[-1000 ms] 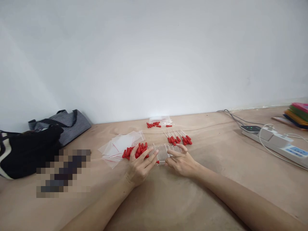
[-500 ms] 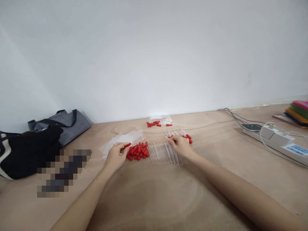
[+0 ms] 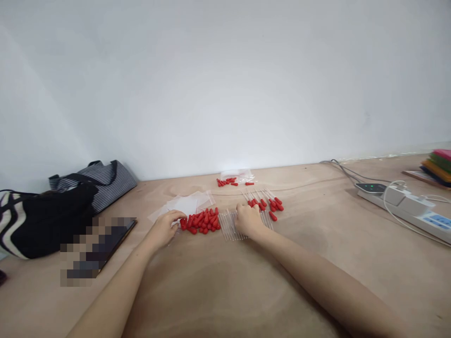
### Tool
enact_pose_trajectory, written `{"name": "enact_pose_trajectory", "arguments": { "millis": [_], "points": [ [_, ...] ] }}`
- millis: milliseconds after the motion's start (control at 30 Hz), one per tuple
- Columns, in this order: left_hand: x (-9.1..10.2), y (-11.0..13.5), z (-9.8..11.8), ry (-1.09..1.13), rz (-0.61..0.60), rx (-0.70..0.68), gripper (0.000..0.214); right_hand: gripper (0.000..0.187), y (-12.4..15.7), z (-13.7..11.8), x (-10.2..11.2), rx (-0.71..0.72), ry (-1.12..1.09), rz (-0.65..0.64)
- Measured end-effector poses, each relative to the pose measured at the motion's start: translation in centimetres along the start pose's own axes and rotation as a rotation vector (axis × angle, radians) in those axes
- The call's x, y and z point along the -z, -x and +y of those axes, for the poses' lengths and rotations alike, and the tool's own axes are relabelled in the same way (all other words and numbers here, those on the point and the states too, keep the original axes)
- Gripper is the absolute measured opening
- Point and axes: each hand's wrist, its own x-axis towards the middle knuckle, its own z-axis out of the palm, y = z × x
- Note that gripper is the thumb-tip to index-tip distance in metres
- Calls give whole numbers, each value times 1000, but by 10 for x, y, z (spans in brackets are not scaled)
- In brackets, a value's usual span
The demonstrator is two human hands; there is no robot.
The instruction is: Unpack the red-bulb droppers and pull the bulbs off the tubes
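Note:
My left hand (image 3: 165,228) is at the left end of a heap of red rubber bulbs (image 3: 206,219), thumb and fingers closed around a red bulb (image 3: 183,223) at the edge. My right hand (image 3: 248,219) bends down over a row of thin clear glass tubes (image 3: 227,227). Its fingertips are hidden, so what they pinch cannot be made out. Behind it lie several droppers (image 3: 262,204), clear tubes with red bulbs on their near ends. One more red bulb (image 3: 273,216) rests by the right end of the tube row.
Clear plastic bags (image 3: 186,204) lie behind the heap. Farther back are small red bulbs (image 3: 225,181) and another bag (image 3: 239,174) near the wall. A dark phone-like object (image 3: 112,241), partly pixelated, and bags (image 3: 52,220) stand left. At right is a power strip (image 3: 423,216) with cables.
My right hand has moved left from the droppers onto the loose tubes, uncovering the red bulbs there. My left hand has lowered slightly to the heap's left edge.

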Motion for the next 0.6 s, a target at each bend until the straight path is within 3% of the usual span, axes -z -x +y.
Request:
{"name": "enact_pose_trajectory", "arguments": {
  "millis": [100,200,333,433,600],
  "points": [
    [-3,1,-3,106,10,62,33,19,2,0,-1,8,19,19],
    [-3,2,-3,68,80,31,36,19,2,6,2,-2,15,57],
    [-2,1,11,-130,428,-126,36,22,-7,37,19,-83,-17,128],
    [-10,3,38,-183,632,-298,26,24,-14,76,32,-231,-21,175],
    [-42,11,92,-111,554,-592,23,27,-18,120,34,-376,-28,182]
  ]
}}
